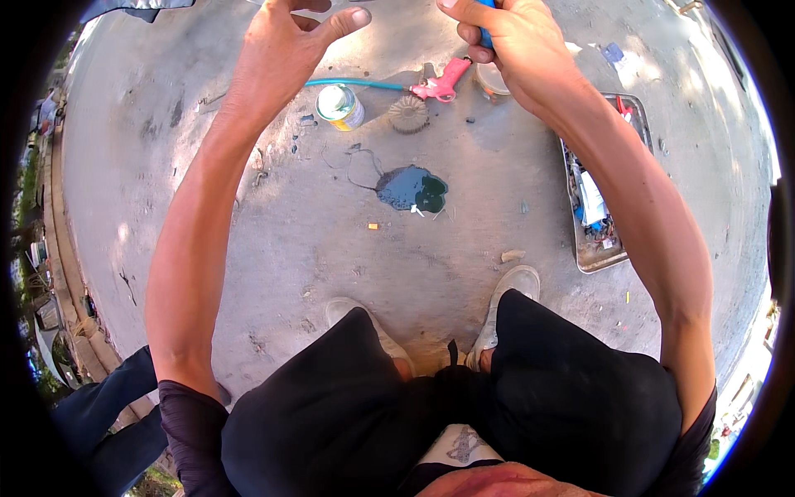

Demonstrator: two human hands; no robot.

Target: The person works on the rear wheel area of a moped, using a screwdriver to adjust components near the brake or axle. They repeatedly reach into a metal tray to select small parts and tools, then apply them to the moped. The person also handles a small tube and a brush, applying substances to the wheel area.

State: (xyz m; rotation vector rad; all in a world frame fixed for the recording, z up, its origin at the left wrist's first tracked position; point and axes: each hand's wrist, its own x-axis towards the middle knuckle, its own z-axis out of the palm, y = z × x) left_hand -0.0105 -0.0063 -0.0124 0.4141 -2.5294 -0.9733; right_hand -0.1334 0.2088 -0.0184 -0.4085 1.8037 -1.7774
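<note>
My left hand [302, 37] is at the top edge, its thumb held out apart from the fingers. Nothing shows in its grasp, though part of the fingers is cut off by the frame. Opposite it, my right hand [526, 45] is closed around a blue object [486, 35], whose kind I cannot make out. Below the hands, a pink air blow gun [445, 80] lies on the ground, joined to a teal hose [356, 82]. A can with a pale lid [338, 106] stands to its left. Just under the gun is a round, ridged grey-brown part [408, 114].
A dark liquid puddle [412, 189] lies between me and the can. To the right, under my forearm, sits a metal tray [590, 263] of tools and scraps. A round tub [493, 79] is near my right hand. Someone's dark trouser legs [108, 414] show at lower left.
</note>
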